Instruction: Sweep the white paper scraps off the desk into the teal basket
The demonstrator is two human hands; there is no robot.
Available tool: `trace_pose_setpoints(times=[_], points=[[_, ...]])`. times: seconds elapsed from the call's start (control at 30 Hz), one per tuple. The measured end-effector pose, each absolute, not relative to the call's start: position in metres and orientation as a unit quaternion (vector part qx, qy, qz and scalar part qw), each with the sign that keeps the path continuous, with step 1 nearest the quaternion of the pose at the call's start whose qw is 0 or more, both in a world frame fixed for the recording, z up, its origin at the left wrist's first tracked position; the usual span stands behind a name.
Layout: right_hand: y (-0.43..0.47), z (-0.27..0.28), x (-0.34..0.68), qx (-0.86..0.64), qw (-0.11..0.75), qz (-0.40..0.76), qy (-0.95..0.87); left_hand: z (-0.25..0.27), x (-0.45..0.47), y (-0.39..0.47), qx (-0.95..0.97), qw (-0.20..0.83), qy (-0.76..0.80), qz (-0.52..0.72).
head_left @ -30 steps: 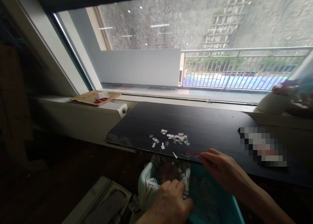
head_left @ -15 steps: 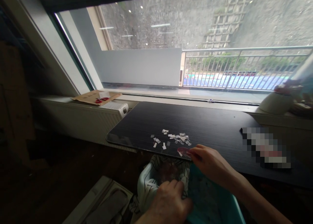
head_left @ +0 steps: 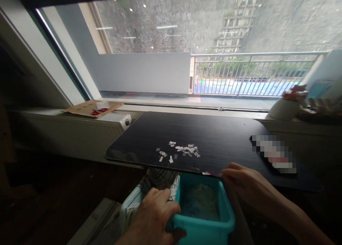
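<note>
My left hand (head_left: 156, 211) grips the near left corner of a teal plastic bin (head_left: 204, 223), which stands below the table's near edge. At that edge my right hand (head_left: 239, 177) is closed in a pinch on a thin, pinkish see-through piece, mostly hidden by the fingers and dim against the table. Beside its tip, a small white scrap (head_left: 205, 173) lies at the edge, above the bin's opening. Farther in, small white and clear scraps (head_left: 187, 150) lie scattered on the black table (head_left: 213, 131). Whitish bits are visible inside the bin.
Left of the bin is a pale tub (head_left: 128, 205) lined with striped cloth. A blurred-out item (head_left: 275, 154) lies at the table's right. Red-handled scissors (head_left: 100, 111) rest on brown paper (head_left: 77, 107) above the radiator (head_left: 80, 131). A white pot (head_left: 284, 107) stands by the window.
My right hand has moved right and down to the table edge with the pinkish piece. The teal bin now shows its opening beneath the edge, with my left hand on it. The view has turned right.
</note>
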State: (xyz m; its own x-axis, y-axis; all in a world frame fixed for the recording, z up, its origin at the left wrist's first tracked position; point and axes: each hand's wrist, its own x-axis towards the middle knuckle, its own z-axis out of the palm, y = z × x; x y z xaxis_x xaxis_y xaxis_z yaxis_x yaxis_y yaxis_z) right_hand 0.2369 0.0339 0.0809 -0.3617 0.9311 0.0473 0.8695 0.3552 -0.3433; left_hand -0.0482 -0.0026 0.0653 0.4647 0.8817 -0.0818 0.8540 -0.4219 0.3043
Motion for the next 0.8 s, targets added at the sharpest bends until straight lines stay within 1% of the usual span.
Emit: trace_pose_setpoints(times=[0.1,0.3,0.37,0.47,0.6,0.8], points=[[0.021,0.084,0.241,-0.537,0.114,0.162,-0.82,0.071,-0.049,-0.003,0.846,0.158,0.504,0.069],[0.03,0.084,0.238,-0.558,0.141,0.124,-0.808,0.071,-0.047,-0.004,0.851,0.162,0.495,0.073],[0.042,0.083,0.231,-0.562,0.151,0.111,-0.806,0.067,-0.045,-0.006,0.86,0.146,0.484,0.071],[0.063,0.077,0.221,-0.585,0.164,0.076,-0.79,0.058,-0.041,-0.007,0.878,0.094,0.462,0.082],[0.076,0.07,0.207,-0.591,0.155,0.069,-0.789,0.045,-0.036,-0.003,0.907,0.043,0.406,0.103],[0.07,0.072,0.198,-0.568,0.168,0.089,-0.801,0.042,-0.024,0.004,0.925,0.055,0.37,0.065]])
